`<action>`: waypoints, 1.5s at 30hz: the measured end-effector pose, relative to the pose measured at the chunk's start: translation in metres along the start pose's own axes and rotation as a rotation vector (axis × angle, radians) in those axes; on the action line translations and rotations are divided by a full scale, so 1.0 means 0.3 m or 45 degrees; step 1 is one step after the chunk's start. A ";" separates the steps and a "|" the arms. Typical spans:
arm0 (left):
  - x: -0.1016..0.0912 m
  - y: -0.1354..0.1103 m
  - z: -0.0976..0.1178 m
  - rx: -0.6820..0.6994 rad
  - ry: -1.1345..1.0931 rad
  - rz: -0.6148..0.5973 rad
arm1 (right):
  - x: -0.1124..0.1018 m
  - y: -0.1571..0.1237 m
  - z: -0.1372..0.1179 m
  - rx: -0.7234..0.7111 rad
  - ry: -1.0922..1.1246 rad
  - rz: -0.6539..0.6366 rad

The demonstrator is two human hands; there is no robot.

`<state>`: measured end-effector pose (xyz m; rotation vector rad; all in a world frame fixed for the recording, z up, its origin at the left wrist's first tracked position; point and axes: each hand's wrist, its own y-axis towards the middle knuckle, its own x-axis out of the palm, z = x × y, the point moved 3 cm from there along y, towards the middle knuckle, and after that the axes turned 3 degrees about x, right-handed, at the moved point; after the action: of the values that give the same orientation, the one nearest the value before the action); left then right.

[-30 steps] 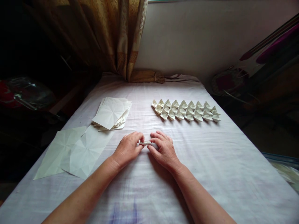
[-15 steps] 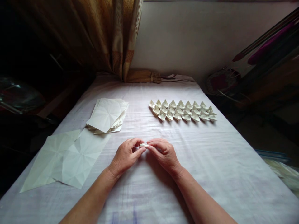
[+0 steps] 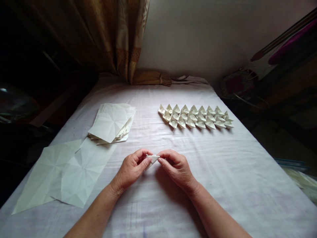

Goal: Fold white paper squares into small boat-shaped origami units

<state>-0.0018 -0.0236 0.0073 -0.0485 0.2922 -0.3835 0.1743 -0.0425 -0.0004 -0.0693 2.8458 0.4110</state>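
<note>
A small folded piece of white paper (image 3: 152, 159) is pinched between both hands just above the white cloth (image 3: 223, 172). My left hand (image 3: 128, 170) grips its left end with curled fingers. My right hand (image 3: 177, 168) pinches its right end between thumb and fingertips. Beyond the hands, several small folded paper shapes (image 3: 195, 117) lie in neat rows on the cloth. A stack of creased white sheets (image 3: 112, 124) sits to the left, with two larger creased sheets (image 3: 64, 172) spread flat nearer the left edge.
A brown patterned curtain (image 3: 123, 39) hangs at the back left, its hem on the cloth. The wall stands behind. Dark clutter lies off the left and right edges, with a round wire object (image 3: 235, 87) at the back right.
Both hands have lifted the small folded paper slightly and turned it, so a pointed flap now shows between the fingers. The view has shifted a little; nothing else on the cloth moved.
</note>
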 end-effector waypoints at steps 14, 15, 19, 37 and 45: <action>0.023 -0.027 0.006 0.146 0.166 0.122 | -0.010 0.004 -0.038 -0.079 -0.223 0.138; 0.023 -0.026 0.004 0.144 0.143 0.153 | -0.008 0.004 -0.039 -0.086 -0.224 0.130; 0.019 -0.018 0.006 0.109 0.052 0.215 | -0.003 0.004 -0.041 -0.104 -0.227 0.109; 0.033 -0.041 0.033 0.196 0.134 0.370 | 0.019 -0.004 -0.035 0.075 -0.324 0.090; 0.044 -0.073 0.057 0.433 0.409 0.425 | 0.024 -0.009 -0.028 0.187 -0.277 0.121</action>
<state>0.0069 -0.0490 0.0224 0.3949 0.5392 -0.1028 0.1655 -0.0474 0.0046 0.1316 2.6610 0.2121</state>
